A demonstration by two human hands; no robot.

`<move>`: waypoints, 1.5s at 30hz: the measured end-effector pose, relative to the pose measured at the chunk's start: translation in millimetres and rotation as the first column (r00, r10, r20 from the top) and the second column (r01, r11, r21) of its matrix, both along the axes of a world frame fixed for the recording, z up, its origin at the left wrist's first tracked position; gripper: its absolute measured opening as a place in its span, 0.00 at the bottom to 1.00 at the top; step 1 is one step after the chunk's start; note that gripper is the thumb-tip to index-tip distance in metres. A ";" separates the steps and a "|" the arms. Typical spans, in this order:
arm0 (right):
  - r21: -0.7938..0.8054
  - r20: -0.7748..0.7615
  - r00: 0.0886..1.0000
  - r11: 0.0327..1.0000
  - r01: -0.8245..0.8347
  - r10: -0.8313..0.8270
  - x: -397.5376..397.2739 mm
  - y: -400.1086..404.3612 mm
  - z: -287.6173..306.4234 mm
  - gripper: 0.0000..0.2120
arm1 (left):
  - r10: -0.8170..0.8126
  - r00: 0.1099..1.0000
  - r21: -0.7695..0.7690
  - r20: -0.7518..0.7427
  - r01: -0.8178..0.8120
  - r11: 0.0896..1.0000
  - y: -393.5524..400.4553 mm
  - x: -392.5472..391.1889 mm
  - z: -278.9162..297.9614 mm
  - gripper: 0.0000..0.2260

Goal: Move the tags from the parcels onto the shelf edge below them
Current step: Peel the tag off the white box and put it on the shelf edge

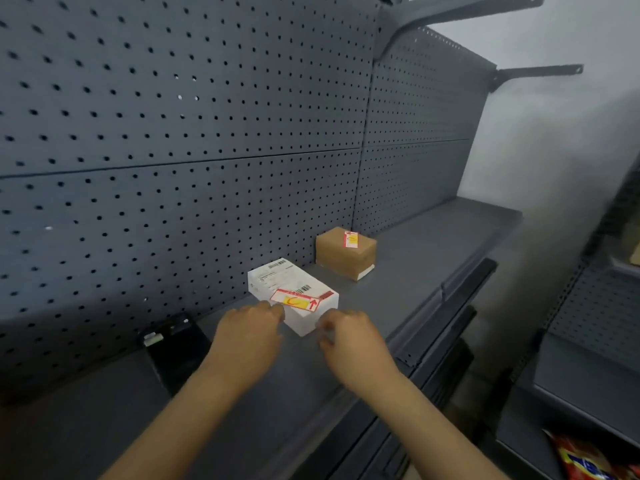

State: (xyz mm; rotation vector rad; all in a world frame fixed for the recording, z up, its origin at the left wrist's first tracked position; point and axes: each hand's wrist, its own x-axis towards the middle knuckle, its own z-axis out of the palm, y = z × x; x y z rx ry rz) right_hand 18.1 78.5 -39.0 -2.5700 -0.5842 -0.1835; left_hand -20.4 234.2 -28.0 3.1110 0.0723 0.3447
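Note:
A white parcel (pixel 277 282) lies on the dark grey shelf (pixel 433 244), with a red, white and yellow tag (pixel 298 300) stuck on its top near the front corner. Behind it stands a brown parcel (pixel 343 256) with a smaller red and yellow tag (pixel 350 239) on top. My left hand (pixel 247 332) touches the white parcel's near left corner, fingers curled, beside the tag. My right hand (pixel 353 344) hovers at the parcel's near right corner, fingers bent, holding nothing that I can see. The shelf's front edge (pixel 450 310) runs along the right.
A black object with a white label (pixel 173 344) leans against the pegboard back wall (pixel 173 133) on the left. Empty shelf brackets (pixel 540 72) stick out at the upper right. A second shelf unit with a red snack bag (pixel 581 459) stands at the lower right.

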 end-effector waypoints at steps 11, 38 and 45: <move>-0.082 0.004 0.990 0.987 -0.139 0.139 105.5 48.2 -6.6 0.18 | 0.196 0.980 -0.047 -0.026 -0.197 0.979 26.0 80.8 0.3 0.13; -0.056 -0.408 0.889 0.966 -0.252 0.208 154.2 66.4 14.9 0.16 | 0.291 0.955 -0.112 0.053 -0.283 0.952 36.1 75.1 -1.5 0.11; 0.000 -0.313 0.912 0.961 -0.278 0.264 124.3 64.8 12.7 0.02 | 0.253 0.966 -0.108 0.048 -0.247 0.963 38.6 54.3 -1.8 0.12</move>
